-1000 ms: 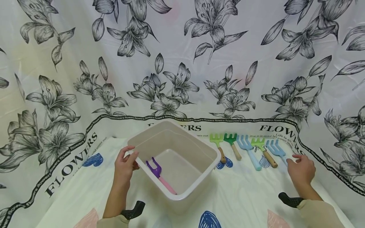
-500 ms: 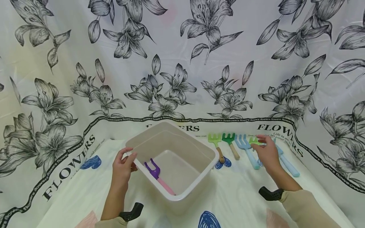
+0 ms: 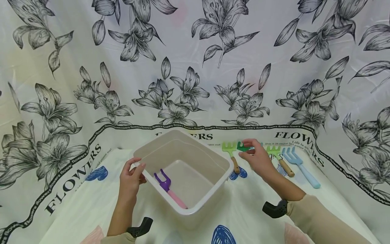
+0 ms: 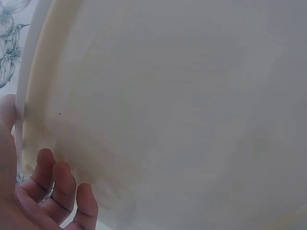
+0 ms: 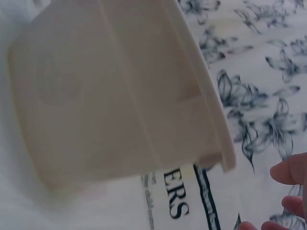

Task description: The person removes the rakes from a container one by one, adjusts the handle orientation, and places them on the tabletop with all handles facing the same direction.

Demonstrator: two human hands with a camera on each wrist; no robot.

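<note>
A beige plastic basin (image 3: pixel 210 200) stands in the middle of the head view, its open top tilted toward me. My left hand (image 3: pixel 130 179) grips its rim at the left corner; in the left wrist view, several fingers (image 4: pixel 62 191) lie against the outer wall. Inside lies a small garden fork (image 3: pixel 165 184), purple with a pink handle. My right hand (image 3: pixel 259 159) hovers over the row of small rakes with relaxed fingers and nothing in them. It partly hides a dark green rake (image 3: pixel 242 147) and covers most of a blue one. A light green rake (image 3: pixel 230 149) lies just left of it.
Right of my right hand lie another light green rake (image 3: pixel 275 152) with a wooden handle and a light blue rake (image 3: pixel 301 164). A floral cloth (image 3: pixel 182 101) hangs behind and a patterned cloth (image 3: pixel 250 210) covers the table.
My right hand has moved left from the far-right blue rake, across the row, to above the dark green rake. My left hand stays on the basin's rim; the basin has not moved.
</note>
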